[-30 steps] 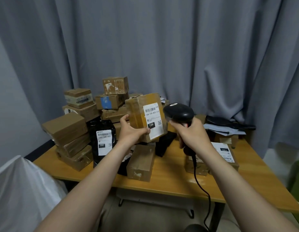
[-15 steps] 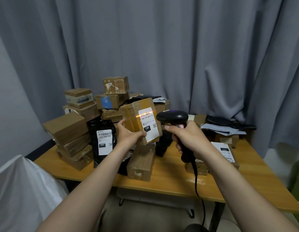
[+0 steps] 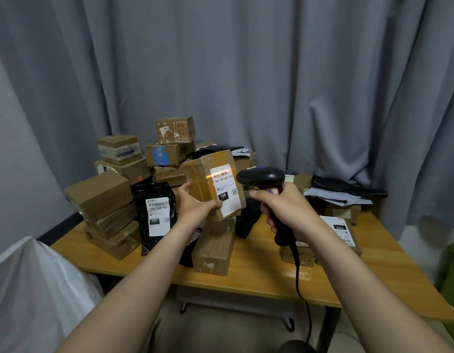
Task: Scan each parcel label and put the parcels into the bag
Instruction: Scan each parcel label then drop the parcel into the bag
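Head view: left grip (image 3: 195,207) holds the parcel (image 3: 201,178), label (image 3: 226,191) facing the scanner (image 3: 261,177) clutched in the right grip (image 3: 288,211); bag (image 3: 30,289) lies lower-left.

Grey curtain (image 3: 271,72) hangs in folds behind the bench (image 3: 399,263). Bench top is orange-brown wood, with a dark leg (image 3: 330,327) under the right front. Green object (image 3: 449,276) at right edge, cut off. Pale wall (image 3: 12,161) and dark skirting (image 3: 55,230) on the left.
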Motion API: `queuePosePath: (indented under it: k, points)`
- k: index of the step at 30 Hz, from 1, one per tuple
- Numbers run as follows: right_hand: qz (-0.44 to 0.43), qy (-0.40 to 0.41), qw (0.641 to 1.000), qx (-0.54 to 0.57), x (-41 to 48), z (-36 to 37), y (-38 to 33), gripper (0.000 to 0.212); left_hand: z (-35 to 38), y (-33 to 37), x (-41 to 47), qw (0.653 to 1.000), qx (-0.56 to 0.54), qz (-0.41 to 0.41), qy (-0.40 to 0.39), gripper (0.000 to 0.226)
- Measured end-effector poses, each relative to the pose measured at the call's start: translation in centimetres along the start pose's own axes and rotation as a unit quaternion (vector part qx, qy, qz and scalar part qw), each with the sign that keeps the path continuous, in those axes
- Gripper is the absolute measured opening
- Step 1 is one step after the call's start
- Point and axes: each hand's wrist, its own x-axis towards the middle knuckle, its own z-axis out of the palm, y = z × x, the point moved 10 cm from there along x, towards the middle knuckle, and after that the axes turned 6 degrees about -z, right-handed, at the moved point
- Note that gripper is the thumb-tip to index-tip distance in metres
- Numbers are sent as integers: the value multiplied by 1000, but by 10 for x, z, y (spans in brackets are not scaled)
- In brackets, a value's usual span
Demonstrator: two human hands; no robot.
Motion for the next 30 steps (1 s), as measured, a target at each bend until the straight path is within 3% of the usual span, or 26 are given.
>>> queuePosePath:
  k: [14,20,28,30]
  points:
    - [-11,26,999,-23,3,-4,2,26,-7,-1,-3,1000,4,-4,6,112]
    - [-21,40,999,-21,10,6,12,12,-22,5,-16,998,52,21,8,108]
    - [-3,5,1000,-15,19,63,37,40,-84,-7,-52,988,145,45,41,106]
    - [-3,0,1000,-17,18,78,41,36,-104,-12,-63,983,172,44,49,107]
